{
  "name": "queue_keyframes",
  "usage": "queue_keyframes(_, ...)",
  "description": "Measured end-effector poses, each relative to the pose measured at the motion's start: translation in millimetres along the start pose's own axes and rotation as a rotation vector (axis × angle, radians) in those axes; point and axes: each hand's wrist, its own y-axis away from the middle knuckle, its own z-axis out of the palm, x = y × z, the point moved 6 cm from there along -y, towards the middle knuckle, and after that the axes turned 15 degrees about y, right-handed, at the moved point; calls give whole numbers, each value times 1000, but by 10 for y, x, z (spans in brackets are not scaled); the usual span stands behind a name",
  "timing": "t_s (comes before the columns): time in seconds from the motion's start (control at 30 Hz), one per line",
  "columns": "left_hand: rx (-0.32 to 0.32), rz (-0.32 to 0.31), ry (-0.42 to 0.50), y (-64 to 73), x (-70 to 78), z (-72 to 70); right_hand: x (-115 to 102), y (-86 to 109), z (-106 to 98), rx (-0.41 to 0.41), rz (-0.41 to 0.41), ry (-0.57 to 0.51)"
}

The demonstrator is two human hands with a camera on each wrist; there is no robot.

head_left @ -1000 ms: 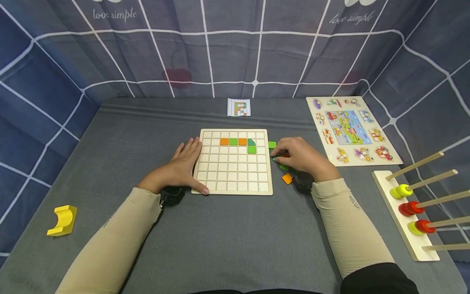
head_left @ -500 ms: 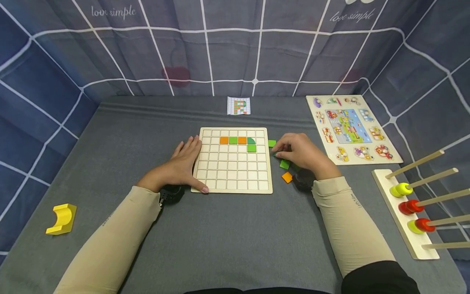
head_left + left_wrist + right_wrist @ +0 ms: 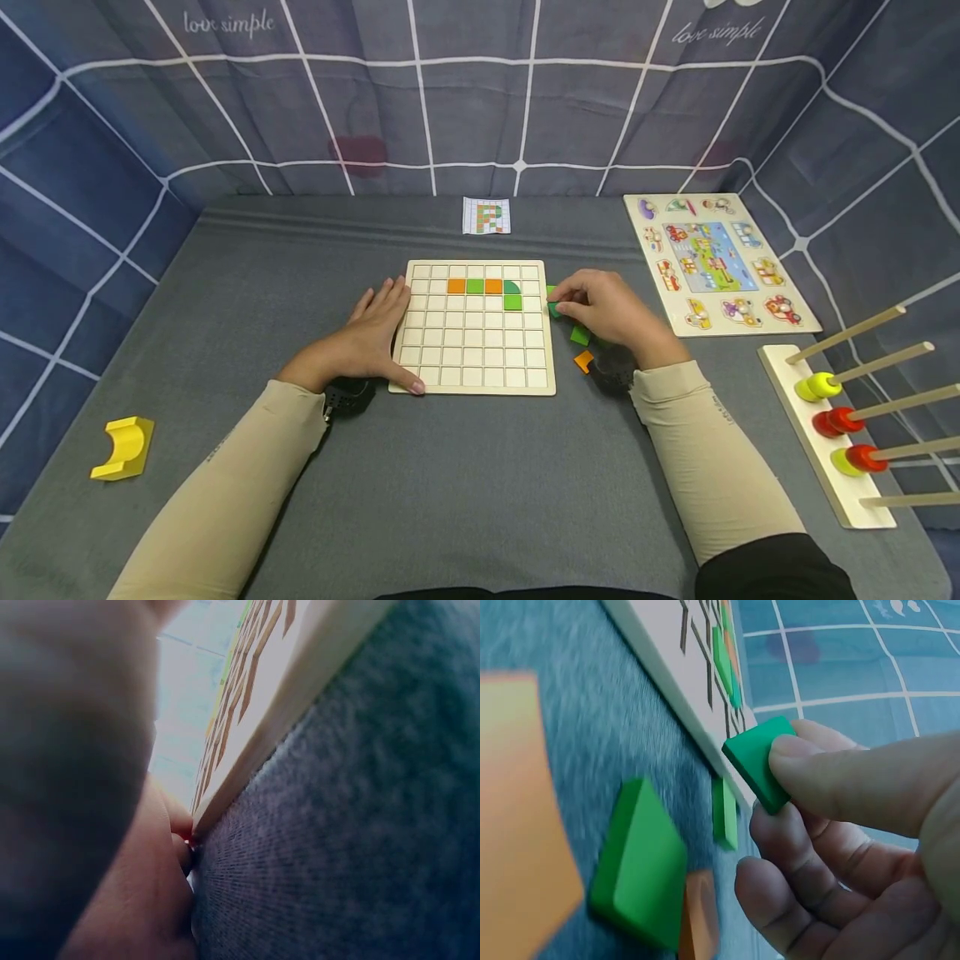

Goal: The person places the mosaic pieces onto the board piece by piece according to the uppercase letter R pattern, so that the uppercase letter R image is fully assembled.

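Observation:
A wooden grid board [image 3: 474,337] lies flat in the head view, with orange and light green square tiles and a dark green rounded tile set near its top. My left hand [image 3: 360,342] rests spread along the board's left edge, thumb on its front left corner. My right hand [image 3: 603,308] pinches a dark green tile [image 3: 761,757] between thumb and fingers, just off the board's right edge. Its full outline is partly covered by the thumb. Below that hand lie a light green tile [image 3: 581,335] and an orange tile [image 3: 584,361].
A small card [image 3: 486,217] with a coloured grid pattern lies behind the board. At the right are a picture puzzle board [image 3: 720,321] and a peg stand [image 3: 825,442] with beads. A yellow arched block [image 3: 127,448] sits at the far left.
My right hand has lifted the dark green tile from among the loose tiles and moved slightly left toward the board. The left hand stays in place on the board.

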Motion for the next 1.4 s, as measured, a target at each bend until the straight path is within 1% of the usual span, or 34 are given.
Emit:
queue_keyframes(0.27,-5,-7,-12,9,7,-3,-147,-26,64,-32,-22,-28)
queue_keyframes(0.4,-3,-6,-22,4,-6,-5,-228,-39,93,-48,4,-50)
queue_keyframes(0.53,-1,-5,-32,1,-13,-7,-297,-50,146,-60,30,-95)
queue_keyframes(0.67,0,0,-28,-3,-10,-6,-352,-55,192,-44,15,-123)
queue_keyframes(0.83,-2,-1,-24,-4,-8,-4,-381,-64,240,-22,9,-112)
queue_keyframes(1.17,0,2,-20,8,-7,-3,-394,-100,295,63,127,-47)
queue_keyframes(1.4,-1,5,-11,-3,-16,-1,-392,-89,334,86,197,-44)
